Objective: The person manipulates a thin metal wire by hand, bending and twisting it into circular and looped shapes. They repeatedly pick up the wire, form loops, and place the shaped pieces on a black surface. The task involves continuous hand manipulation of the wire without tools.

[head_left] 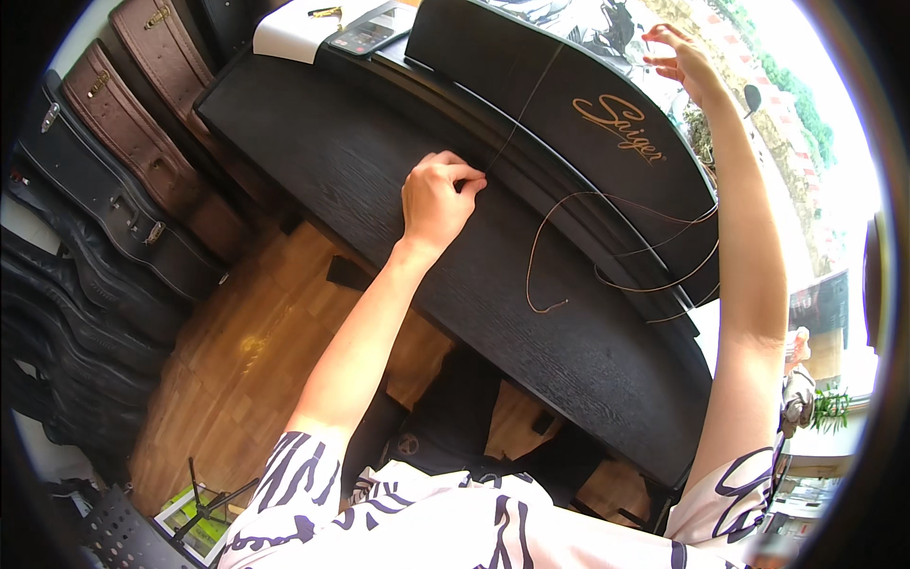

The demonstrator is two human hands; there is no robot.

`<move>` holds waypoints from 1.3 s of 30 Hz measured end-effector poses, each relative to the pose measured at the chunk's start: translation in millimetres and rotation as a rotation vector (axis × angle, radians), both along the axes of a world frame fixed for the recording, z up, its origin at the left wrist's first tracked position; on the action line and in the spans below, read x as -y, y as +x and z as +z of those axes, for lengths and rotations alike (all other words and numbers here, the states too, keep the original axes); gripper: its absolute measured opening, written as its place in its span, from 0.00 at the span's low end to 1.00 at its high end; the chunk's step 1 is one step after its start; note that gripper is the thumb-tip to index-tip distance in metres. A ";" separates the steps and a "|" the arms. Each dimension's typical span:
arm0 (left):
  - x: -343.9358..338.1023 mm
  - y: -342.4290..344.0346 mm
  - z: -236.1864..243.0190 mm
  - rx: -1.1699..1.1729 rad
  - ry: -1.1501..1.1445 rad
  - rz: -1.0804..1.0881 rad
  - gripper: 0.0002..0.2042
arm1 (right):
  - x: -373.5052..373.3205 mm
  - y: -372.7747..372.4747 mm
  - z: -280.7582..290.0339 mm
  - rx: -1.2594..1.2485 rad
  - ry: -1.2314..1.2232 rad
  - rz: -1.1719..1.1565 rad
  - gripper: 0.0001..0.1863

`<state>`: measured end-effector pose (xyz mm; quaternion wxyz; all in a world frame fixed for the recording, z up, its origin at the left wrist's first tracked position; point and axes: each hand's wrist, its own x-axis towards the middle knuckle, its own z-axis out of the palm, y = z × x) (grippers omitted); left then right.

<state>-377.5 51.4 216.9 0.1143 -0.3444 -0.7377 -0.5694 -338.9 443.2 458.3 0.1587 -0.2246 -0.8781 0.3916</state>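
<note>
Pinching thin string [524, 109] above black desk [313, 133] with fingers of left hand [439, 197]; holding right hand [681, 64] up at far right, fingers partly curled, grip untellable. Apparently partway: showing one straight span, leaving coppery strand [534, 248] loosely looped at right.

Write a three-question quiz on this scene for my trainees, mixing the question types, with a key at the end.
1. True or false: the right hand is higher in the picture than the left hand.
2. What stands to the left of the black table?
A) buckets
B) hard cases
C) bottles
3. Fill in the missing word: from the fingertips of the left hand, a thin ____ runs up across the black panel.

Key:
1. True.
2. B.
3. String.
</note>
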 end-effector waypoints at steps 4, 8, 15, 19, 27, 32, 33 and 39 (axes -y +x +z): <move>-19.6 0.2 -6.6 -0.032 -0.063 0.032 0.01 | 1.8 6.2 -14.0 0.389 0.390 -0.029 0.21; -29.6 8.3 -7.9 -0.017 -0.077 0.036 0.02 | 85.2 23.5 24.0 0.335 0.474 -0.060 0.26; -26.9 3.3 -8.7 -0.080 -0.061 0.033 0.01 | 223.0 15.8 -34.3 -0.346 1.179 0.769 0.18; -25.3 2.1 -7.1 -0.115 -0.034 -0.052 0.02 | 214.1 7.0 -68.1 0.190 1.249 0.775 0.08; -16.2 -2.4 -6.5 -0.077 -0.058 -0.148 0.02 | 229.9 39.5 -55.0 0.393 1.091 0.610 0.10; -14.4 -6.1 -7.6 -0.072 -0.049 -0.192 0.04 | 247.5 56.8 -56.0 0.334 1.079 0.554 0.05; -14.8 -2.3 -5.1 -0.068 -0.065 -0.197 0.04 | 247.9 58.8 -57.8 0.339 1.059 0.515 0.04; -21.4 6.5 -1.3 -0.098 -0.002 -0.201 0.07 | 239.5 52.8 -76.9 0.350 1.118 0.323 0.04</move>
